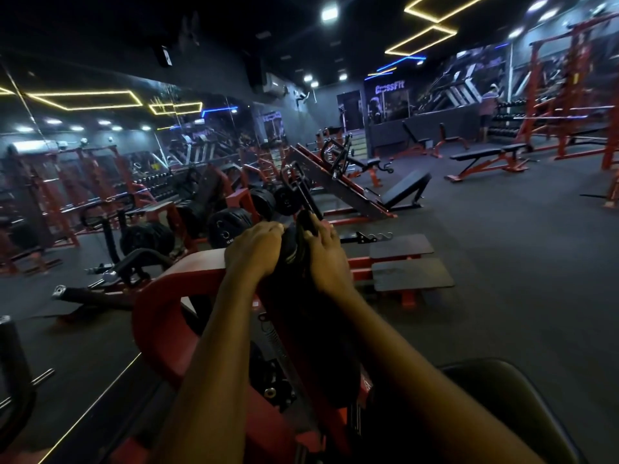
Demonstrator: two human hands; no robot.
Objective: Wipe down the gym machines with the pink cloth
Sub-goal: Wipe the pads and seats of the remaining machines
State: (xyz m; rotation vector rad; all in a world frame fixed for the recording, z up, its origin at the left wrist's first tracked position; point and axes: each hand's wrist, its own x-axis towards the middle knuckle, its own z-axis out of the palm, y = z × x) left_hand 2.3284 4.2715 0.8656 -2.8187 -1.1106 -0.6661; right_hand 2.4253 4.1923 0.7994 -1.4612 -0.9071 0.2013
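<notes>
Dim gym, black rubber floor [502,229], mirror wall [100,135] left of the red machine [157,296] that fills the near centre; all positions below are relative to that machine.

Two bare arms reach over it; left hand [254,249] and right hand [326,259] sit side by side at its top edge, both with fingers curled around one dark bundle [294,246] between them; the colour is unreadable in this light, so I cannot tell if that is the cloth.

Just right of it: two black footplates [402,246], one behind the other; a black seat pad [502,396] at near right.

Beyond and left: four groups of black weight plates [227,227]; count per group unreadable.

Straight beyond: one angled sled machine [335,175] with a black back pad.

Far beyond-right: three benches [485,155], one flat and two inclined; one person [487,108] standing at a dumbbell rack; one lit wall sign [389,88].

Overhead right: two yellow light outlines [420,40]; two more show in the mirror.
</notes>
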